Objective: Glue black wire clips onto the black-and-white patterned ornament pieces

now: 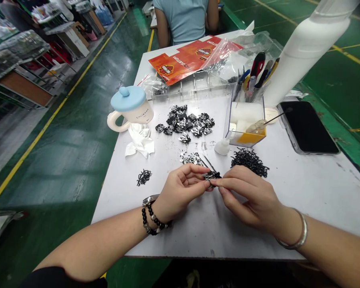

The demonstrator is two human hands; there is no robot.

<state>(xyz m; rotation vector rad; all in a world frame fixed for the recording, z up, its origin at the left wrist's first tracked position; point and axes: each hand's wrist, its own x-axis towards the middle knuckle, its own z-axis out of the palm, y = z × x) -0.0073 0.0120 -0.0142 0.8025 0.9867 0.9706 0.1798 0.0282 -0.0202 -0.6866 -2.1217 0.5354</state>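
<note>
My left hand (181, 188) and my right hand (249, 196) meet above the white table (225, 236), pinching a small black-and-silver metal piece (211, 176) between their fingertips. Its exact shape is partly hidden by my fingers. Just beyond them lie a thin metal tool (208, 162) and a scatter of silver metal parts (190, 159). A heap of black short pins (249, 162) sits to the right of my right hand. A smaller pin heap (144, 177) sits left of my left hand. Further forward lies a pile of black-and-silver metal pieces (184, 122).
On the table stand a blue-lidded mug (129, 108), a white cloth (140, 141), a white bottle (222, 147), a transparent box of tools (246, 116), a phone (307, 127) and orange printed card (183, 60). A seated person (183, 20) faces away beyond the table.
</note>
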